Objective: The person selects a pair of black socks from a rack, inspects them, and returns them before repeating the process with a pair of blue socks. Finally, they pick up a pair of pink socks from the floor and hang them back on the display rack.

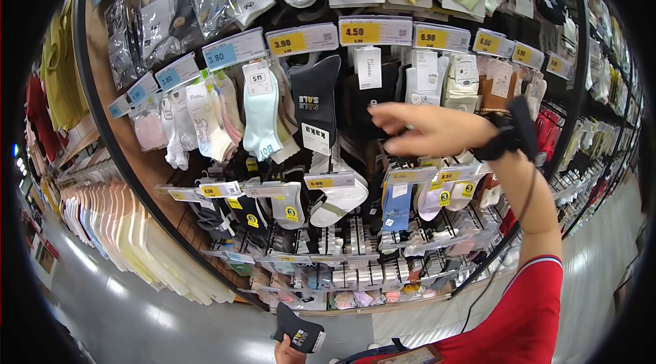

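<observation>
Low in the view, my left hand (290, 353) is closed round a dark sock (295, 326) with yellow and white lettering and a white label. Raised in front of the rack, my right hand (430, 130) has its fingers stretched to the left with nothing in them. Just beyond the fingertips hang black socks (355, 101) under a white header card (370, 67), partly hidden by the hand. Left of these hangs another dark sock (318, 101), its lettering and "kaka" label upside down. Pale blue socks (260, 118) hang farther left.
Price tags (376, 31) run along the upper hook row. Lower rows hold more socks, including a white pair (339, 201) and a blue one (396, 208). Hanging garments (130, 227) stand at the left. A dark cable (486, 289) hangs beside my right arm.
</observation>
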Action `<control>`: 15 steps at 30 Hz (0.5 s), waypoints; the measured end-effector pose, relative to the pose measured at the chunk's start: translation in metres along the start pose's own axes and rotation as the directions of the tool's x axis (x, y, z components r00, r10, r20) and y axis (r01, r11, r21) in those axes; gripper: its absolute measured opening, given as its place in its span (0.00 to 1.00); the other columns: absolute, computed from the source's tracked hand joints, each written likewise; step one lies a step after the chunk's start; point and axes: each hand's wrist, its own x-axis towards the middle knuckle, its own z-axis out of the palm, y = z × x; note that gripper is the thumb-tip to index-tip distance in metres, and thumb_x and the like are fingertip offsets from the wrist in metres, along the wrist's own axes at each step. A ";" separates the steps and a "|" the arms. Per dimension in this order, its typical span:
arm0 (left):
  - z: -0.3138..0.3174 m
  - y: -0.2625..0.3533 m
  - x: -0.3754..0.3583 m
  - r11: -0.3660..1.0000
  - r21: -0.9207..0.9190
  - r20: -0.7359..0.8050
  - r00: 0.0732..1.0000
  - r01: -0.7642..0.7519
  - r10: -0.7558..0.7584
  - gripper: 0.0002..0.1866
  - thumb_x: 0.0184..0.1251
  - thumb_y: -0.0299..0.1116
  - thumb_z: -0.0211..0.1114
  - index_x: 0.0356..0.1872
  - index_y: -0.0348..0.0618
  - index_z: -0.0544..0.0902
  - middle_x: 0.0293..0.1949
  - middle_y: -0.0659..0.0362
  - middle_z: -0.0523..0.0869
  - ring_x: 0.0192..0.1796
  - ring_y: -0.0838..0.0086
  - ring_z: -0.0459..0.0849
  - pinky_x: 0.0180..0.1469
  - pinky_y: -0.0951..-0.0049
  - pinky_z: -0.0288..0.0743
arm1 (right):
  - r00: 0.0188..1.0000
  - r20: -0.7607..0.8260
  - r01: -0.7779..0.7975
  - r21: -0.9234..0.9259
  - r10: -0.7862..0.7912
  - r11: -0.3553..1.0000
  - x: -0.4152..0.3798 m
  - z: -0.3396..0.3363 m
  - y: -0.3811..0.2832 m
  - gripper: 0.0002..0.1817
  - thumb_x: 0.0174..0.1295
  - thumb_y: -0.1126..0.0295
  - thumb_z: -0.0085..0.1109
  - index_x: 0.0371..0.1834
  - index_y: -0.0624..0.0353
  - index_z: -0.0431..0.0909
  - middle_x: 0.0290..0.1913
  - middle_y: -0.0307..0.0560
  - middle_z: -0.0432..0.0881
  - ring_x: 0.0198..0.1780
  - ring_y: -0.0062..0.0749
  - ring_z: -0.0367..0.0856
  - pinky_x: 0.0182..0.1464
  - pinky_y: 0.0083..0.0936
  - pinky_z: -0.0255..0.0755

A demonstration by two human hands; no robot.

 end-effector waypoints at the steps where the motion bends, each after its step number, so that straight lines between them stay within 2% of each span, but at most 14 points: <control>1: 0.011 0.012 -0.005 0.986 0.161 -0.025 0.999 -0.031 0.035 0.18 0.73 0.35 0.42 0.54 0.31 0.70 0.50 0.52 0.78 0.50 0.66 0.76 0.55 0.70 0.69 | 0.996 -0.089 0.022 -0.029 -0.024 0.999 0.015 0.003 0.007 0.29 0.60 0.62 0.54 0.59 0.69 0.60 0.52 0.61 0.73 0.54 0.43 0.74 0.54 0.31 0.68; 2: 0.009 0.010 -0.004 0.985 0.169 -0.021 0.999 -0.036 0.040 0.18 0.73 0.35 0.42 0.54 0.31 0.70 0.50 0.52 0.78 0.50 0.66 0.76 0.55 0.70 0.69 | 0.984 -0.175 0.012 -0.120 -0.032 0.993 0.033 0.007 0.014 0.26 0.62 0.67 0.52 0.60 0.68 0.59 0.54 0.58 0.72 0.55 0.38 0.73 0.55 0.28 0.69; 3: 0.006 0.006 -0.001 0.997 -0.074 0.008 1.000 0.009 -0.008 0.17 0.73 0.33 0.43 0.53 0.32 0.70 0.49 0.52 0.78 0.49 0.67 0.76 0.54 0.72 0.70 | 0.949 -0.313 -0.008 -0.160 -0.043 0.987 0.053 0.015 0.023 0.24 0.61 0.70 0.51 0.58 0.71 0.61 0.53 0.60 0.72 0.54 0.40 0.74 0.55 0.29 0.68; 4: 0.004 0.004 0.000 0.949 -0.310 0.048 0.998 0.059 -0.047 0.16 0.72 0.31 0.44 0.53 0.32 0.71 0.49 0.53 0.79 0.49 0.69 0.76 0.52 0.73 0.71 | 0.915 -0.398 -0.032 -0.231 -0.064 0.972 0.071 0.020 0.032 0.23 0.59 0.72 0.50 0.56 0.74 0.63 0.51 0.63 0.73 0.53 0.46 0.74 0.55 0.31 0.68; 5: 0.020 0.019 -0.002 0.831 -0.541 -0.049 0.982 0.128 -0.183 0.15 0.68 0.33 0.52 0.50 0.33 0.74 0.42 0.51 0.82 0.41 0.65 0.80 0.44 0.71 0.75 | 0.902 -0.427 -0.182 -0.259 0.057 0.949 0.087 0.023 0.026 0.21 0.57 0.75 0.47 0.54 0.74 0.65 0.47 0.68 0.74 0.52 0.53 0.73 0.56 0.34 0.66; 6: 0.021 0.020 -0.006 0.836 -0.536 -0.053 0.984 0.118 -0.173 0.15 0.68 0.33 0.52 0.50 0.33 0.74 0.42 0.51 0.82 0.41 0.65 0.80 0.44 0.71 0.75 | 0.855 -0.519 -0.209 -0.322 0.012 0.923 0.107 0.034 0.044 0.20 0.53 0.78 0.46 0.50 0.74 0.68 0.43 0.70 0.75 0.51 0.58 0.72 0.56 0.37 0.65; 7: 0.019 0.021 -0.010 0.995 0.029 -0.158 0.983 -0.092 0.096 0.17 0.65 0.35 0.55 0.48 0.33 0.75 0.38 0.49 0.83 0.37 0.62 0.81 0.40 0.68 0.75 | 0.835 -0.549 -0.243 -0.308 0.037 0.920 0.120 0.042 0.053 0.20 0.51 0.78 0.46 0.49 0.73 0.68 0.43 0.69 0.75 0.50 0.58 0.72 0.56 0.38 0.65; 8: 0.020 0.022 -0.012 0.770 0.588 -0.096 0.924 -0.247 0.370 0.18 0.62 0.38 0.59 0.46 0.34 0.76 0.34 0.47 0.83 0.33 0.58 0.81 0.36 0.65 0.75 | 0.814 -0.578 -0.277 -0.294 0.060 0.915 0.131 0.046 0.059 0.20 0.49 0.78 0.47 0.49 0.72 0.67 0.43 0.69 0.74 0.49 0.59 0.73 0.55 0.40 0.65; 9: 0.025 0.025 -0.014 0.750 0.591 -0.134 0.881 -0.296 0.454 0.21 0.55 0.43 0.63 0.42 0.36 0.78 0.28 0.45 0.82 0.28 0.52 0.79 0.32 0.61 0.73 | 0.793 -0.602 -0.314 -0.268 0.096 0.911 0.139 0.050 0.059 0.21 0.47 0.78 0.47 0.48 0.71 0.67 0.45 0.68 0.74 0.49 0.59 0.73 0.54 0.41 0.66; 11: 0.023 0.027 -0.020 0.752 0.601 -0.155 0.884 -0.270 0.441 0.20 0.55 0.43 0.63 0.42 0.36 0.78 0.28 0.45 0.82 0.28 0.52 0.79 0.32 0.61 0.73 | 0.746 -0.626 -0.436 -0.200 0.228 0.877 0.154 0.053 0.061 0.22 0.47 0.77 0.49 0.49 0.68 0.65 0.48 0.66 0.73 0.50 0.59 0.72 0.53 0.43 0.67; 12: 0.020 0.025 -0.025 0.759 0.607 -0.177 0.891 -0.236 0.418 0.20 0.55 0.43 0.63 0.41 0.36 0.78 0.27 0.46 0.82 0.28 0.52 0.79 0.31 0.61 0.73 | 0.631 -0.705 -0.491 -0.040 0.323 0.870 0.181 0.060 0.087 0.24 0.49 0.77 0.51 0.53 0.66 0.64 0.48 0.66 0.74 0.51 0.58 0.72 0.54 0.42 0.66; 14: 0.012 0.020 -0.032 0.768 0.616 -0.218 0.900 -0.174 0.378 0.20 0.54 0.43 0.63 0.41 0.37 0.79 0.27 0.46 0.82 0.28 0.53 0.79 0.31 0.61 0.73 | 0.473 -0.772 -0.393 0.246 0.424 0.886 0.198 0.061 0.103 0.27 0.50 0.76 0.52 0.57 0.65 0.63 0.47 0.66 0.75 0.52 0.58 0.72 0.54 0.39 0.66; 15: 0.007 0.018 -0.036 0.771 0.621 -0.238 0.903 -0.142 0.358 0.19 0.54 0.43 0.63 0.40 0.38 0.79 0.27 0.46 0.82 0.28 0.53 0.79 0.31 0.61 0.73 | 0.389 -0.822 -0.239 0.347 0.417 0.907 0.207 0.064 0.110 0.28 0.50 0.76 0.51 0.58 0.67 0.63 0.46 0.66 0.76 0.50 0.58 0.73 0.54 0.38 0.67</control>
